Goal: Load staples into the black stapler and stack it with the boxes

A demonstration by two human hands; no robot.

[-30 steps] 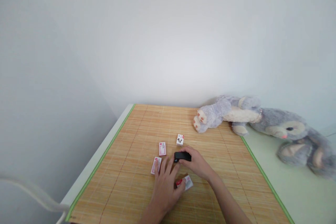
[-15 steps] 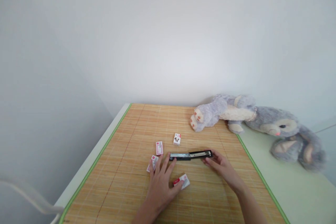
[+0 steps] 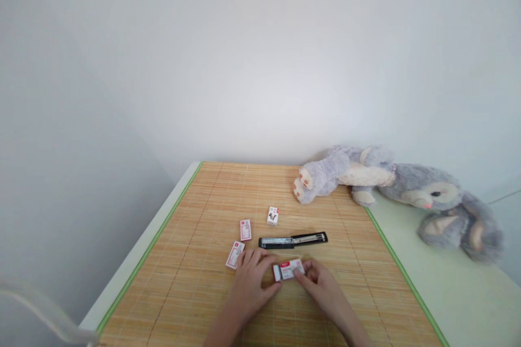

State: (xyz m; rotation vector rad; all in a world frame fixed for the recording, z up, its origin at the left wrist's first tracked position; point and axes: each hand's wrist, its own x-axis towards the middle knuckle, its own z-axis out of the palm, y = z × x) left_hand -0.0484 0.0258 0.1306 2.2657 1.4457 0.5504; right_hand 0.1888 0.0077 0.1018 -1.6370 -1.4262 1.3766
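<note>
Both my hands hold a small red-and-white staple box (image 3: 288, 270) just above the bamboo mat (image 3: 195, 260). My left hand (image 3: 252, 284) pinches its left end with thumb and fingers. Its right end sits in the fingertips of my right hand (image 3: 321, 284). A black stapler (image 3: 293, 240) lies swung open flat on the mat just beyond the box, with nobody touching it. Three more small staple boxes lie nearby: one (image 3: 235, 255) beside my left fingers, one (image 3: 245, 230) farther back, one (image 3: 273, 216) standing behind the stapler.
A grey plush rabbit (image 3: 399, 190) lies on its side at the back right, partly on the pale green surface (image 3: 459, 293). A white wall stands close behind the table. A white cable (image 3: 36, 303) crosses the lower left corner.
My right hand let go of the opened stapler and came back to the staple box. My left hand slid right onto that box, which now sits lifted between both hands.
</note>
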